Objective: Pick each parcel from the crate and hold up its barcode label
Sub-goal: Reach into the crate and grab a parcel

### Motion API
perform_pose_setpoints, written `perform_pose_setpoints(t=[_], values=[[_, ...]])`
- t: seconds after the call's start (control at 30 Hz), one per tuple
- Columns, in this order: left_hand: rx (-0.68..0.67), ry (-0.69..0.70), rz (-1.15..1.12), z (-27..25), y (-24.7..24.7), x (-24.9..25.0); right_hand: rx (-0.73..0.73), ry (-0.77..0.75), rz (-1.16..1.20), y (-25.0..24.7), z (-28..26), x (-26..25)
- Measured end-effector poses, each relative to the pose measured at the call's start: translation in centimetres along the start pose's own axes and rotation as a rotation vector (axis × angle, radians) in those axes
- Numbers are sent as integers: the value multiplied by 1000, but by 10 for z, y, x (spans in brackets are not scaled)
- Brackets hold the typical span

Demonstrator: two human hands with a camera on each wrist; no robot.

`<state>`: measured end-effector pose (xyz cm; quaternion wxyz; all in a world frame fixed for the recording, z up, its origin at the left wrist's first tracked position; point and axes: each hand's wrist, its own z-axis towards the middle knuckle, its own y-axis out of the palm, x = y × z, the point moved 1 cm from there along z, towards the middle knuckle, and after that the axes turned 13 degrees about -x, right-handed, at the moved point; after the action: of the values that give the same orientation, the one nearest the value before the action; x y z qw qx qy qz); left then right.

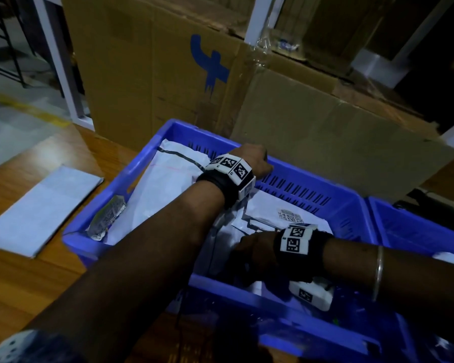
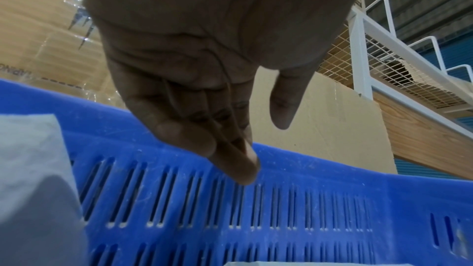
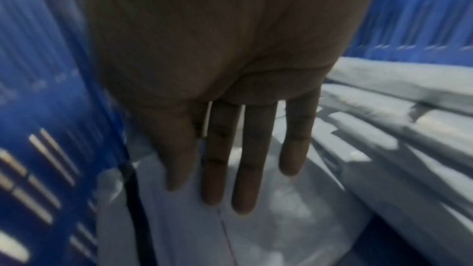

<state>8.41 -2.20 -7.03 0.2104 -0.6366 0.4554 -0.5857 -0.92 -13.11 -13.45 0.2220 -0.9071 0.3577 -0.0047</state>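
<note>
little could be read. a blue f-shaped logo point(image 1: 210, 64) was printed on the tall cardboard box point(image 1: 142, 61) behind the blue crate point(image 1: 312, 184). inside the crate, near its far wall, a white parcel point(image 1: 273, 208) carried a barcode label point(image 1: 290, 215), its digits too small to make out. black-and-white square marker codes stood on both wristbands point(image 1: 232, 165) above the crate. in the left wrist view, upside-down letters point(image 2: 14, 69) on a carton beyond the crate were cut off and unreadable.

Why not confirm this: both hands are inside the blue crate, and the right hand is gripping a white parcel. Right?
Not gripping. The right wrist view shows the right hand with straight fingers reaching over a white parcel. Both hands are at the blue crate; the left hand holds nothing.
</note>
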Motion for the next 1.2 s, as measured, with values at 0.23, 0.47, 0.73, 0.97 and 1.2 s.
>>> perform_pose_setpoints(t=[0.23, 0.47, 0.73, 0.97, 1.2], values=[[-22, -1, 27, 0, 1, 1, 283, -71, -172, -8, -61, -1], [-63, 24, 56, -2, 4, 3, 358, -10, -24, -1, -95, 9], [-203, 214, 8, -2, 17, 7, 441, -102, 98, -1, -130, 26], [-318, 287, -319, -15, 22, 25, 573, -36, 208, -3, -170, 52], [-434, 331, -234, -15, 22, 24, 729, -65, 426, 3, -203, 101]])
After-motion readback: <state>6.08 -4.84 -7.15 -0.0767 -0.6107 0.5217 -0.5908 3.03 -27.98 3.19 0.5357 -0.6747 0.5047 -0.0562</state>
